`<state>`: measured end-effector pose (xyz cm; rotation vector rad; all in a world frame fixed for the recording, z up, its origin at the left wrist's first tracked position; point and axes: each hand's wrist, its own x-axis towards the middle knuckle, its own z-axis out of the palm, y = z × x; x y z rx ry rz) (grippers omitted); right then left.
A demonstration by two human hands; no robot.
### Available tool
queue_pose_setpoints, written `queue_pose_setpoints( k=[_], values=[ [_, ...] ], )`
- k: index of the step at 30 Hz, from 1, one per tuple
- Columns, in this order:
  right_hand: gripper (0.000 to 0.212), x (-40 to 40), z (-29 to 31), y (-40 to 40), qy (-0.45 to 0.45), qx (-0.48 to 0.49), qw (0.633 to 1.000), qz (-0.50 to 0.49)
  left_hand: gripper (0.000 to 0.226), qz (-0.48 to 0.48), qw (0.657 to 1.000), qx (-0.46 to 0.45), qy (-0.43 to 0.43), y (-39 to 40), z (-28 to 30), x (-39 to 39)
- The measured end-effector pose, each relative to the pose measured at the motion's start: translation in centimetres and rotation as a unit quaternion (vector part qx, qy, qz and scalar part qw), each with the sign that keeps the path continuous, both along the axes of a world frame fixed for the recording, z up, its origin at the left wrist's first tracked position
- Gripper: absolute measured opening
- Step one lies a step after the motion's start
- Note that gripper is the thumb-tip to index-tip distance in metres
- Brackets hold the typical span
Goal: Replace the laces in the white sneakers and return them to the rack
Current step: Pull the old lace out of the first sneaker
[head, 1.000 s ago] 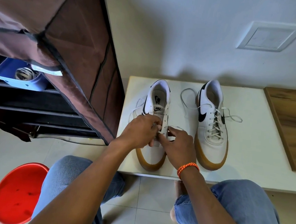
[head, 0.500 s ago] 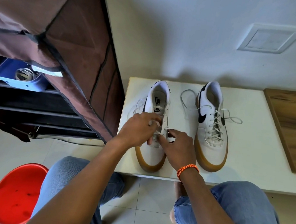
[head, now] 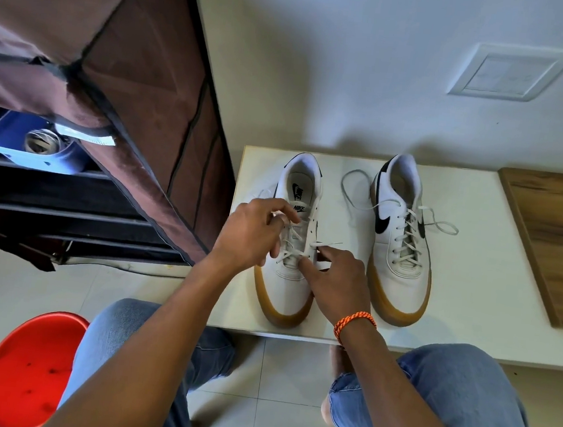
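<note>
Now the lace [head: 295,249] is gripped on the left sneaker [head: 292,245] by both hands: left hand [head: 250,234] raised higher than before, right hand [head: 332,280] pinching its tip. Lacing is judged midway; the right sneaker [head: 400,245] sits laced on the white bench [head: 467,265].

The two white low-top sneakers, the nearer-left one [head: 289,276] and the right one [head: 401,259], look like smooth matt leather, with dull tan rubber soles and flat woven white cloth laces [head: 405,239]. The low white worktop [head: 467,265] has a smooth, faintly satin laminate face. Beside it lies a brown wood-grain board [head: 555,246], matt. The brown shoe rack cover [head: 142,72] is soft non-woven cloth with black stitched seams. The round red bucket [head: 24,371] is glossy plastic; the pale floor tiles [head: 289,372] shine slightly.
</note>
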<state>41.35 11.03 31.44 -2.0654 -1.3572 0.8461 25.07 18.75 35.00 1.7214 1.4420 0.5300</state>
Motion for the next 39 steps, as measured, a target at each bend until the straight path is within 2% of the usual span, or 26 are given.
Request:
queue_pose_setpoints(
  k=[3,5,10,16,21,23,26,28,32,36,39],
  values=[
    [0.057,-0.1,0.2,-0.1,-0.003,-0.003,1.000,-0.004,0.022,-0.063,0.997,-0.009,0.045,-0.8,-0.7,1.0],
    [0.054,-0.2,0.2,-0.1,-0.003,-0.006,1.000,-0.005,0.015,-0.088,0.992,0.021,0.086,-1.0,-1.2,1.7],
    [0.050,-0.2,0.3,-0.1,-0.010,-0.005,1.000,-0.003,0.013,-0.084,0.987,0.057,0.124,-0.6,-1.4,1.9],
    [0.069,-0.2,0.4,0.0,-0.001,-0.010,1.000,-0.005,0.016,-0.001,0.993,0.086,0.086,0.3,-0.7,0.1],
    [0.068,-0.3,0.3,-0.1,-0.005,-0.013,1.000,0.000,0.023,0.008,0.995,0.069,0.075,0.0,-0.9,0.3],
    [0.066,-0.3,0.2,-0.1,-0.007,-0.014,1.000,0.004,0.027,0.033,0.998,0.043,0.027,0.3,-1.0,0.2],
    [0.064,0.0,0.0,0.0,-0.012,-0.016,1.000,0.009,0.023,0.123,0.990,-0.014,-0.065,1.1,-0.7,-0.4],
    [0.066,0.1,-0.1,-0.1,-0.013,-0.014,1.000,0.011,0.021,0.158,0.984,-0.026,-0.082,1.3,-0.2,-1.0],
    [0.067,-0.3,0.0,-0.3,-0.036,0.010,0.999,0.015,0.020,0.126,0.992,-0.009,-0.025,1.2,-0.5,-1.6],
    [0.052,-0.8,0.9,-0.3,-0.095,0.099,0.989,0.054,0.012,0.059,0.994,0.040,0.078,1.2,-1.3,-1.2],
    [0.035,-1.1,1.3,-0.4,-0.105,0.117,0.983,0.092,0.036,0.020,0.990,0.017,0.139,0.8,-1.4,-0.7]
  ],
)
